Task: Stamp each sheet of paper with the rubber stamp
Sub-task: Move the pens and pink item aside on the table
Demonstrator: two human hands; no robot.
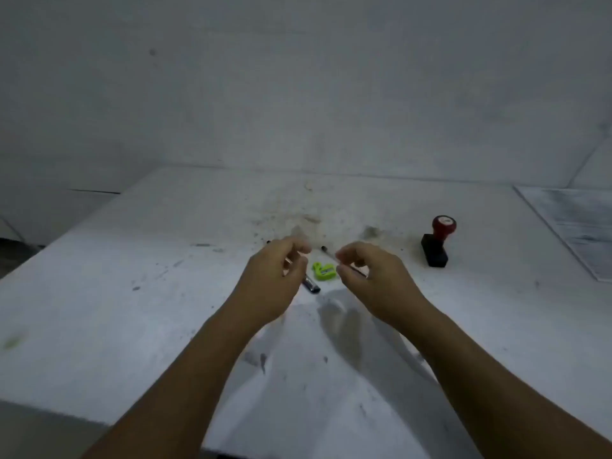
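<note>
The rubber stamp (pixel 436 246) stands at the right of the table (pixel 132 293), near the paper (pixel 579 223), looking light and rigid, best gripped by its red knob (pixel 443 225), while the left hand (pixel 275 276) pinches a pen (pixel 310 285) and the right hand (pixel 367 279) a pencil (pixel 328 253).

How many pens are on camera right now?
2. One pen in the left hand, the other pen in the right hand. The hands may hide more.

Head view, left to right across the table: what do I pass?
left hand gripping a dark pen → green sharpener → right hand pinching a thin pen → rubber stamp → sheet of paper at the right edge
</note>
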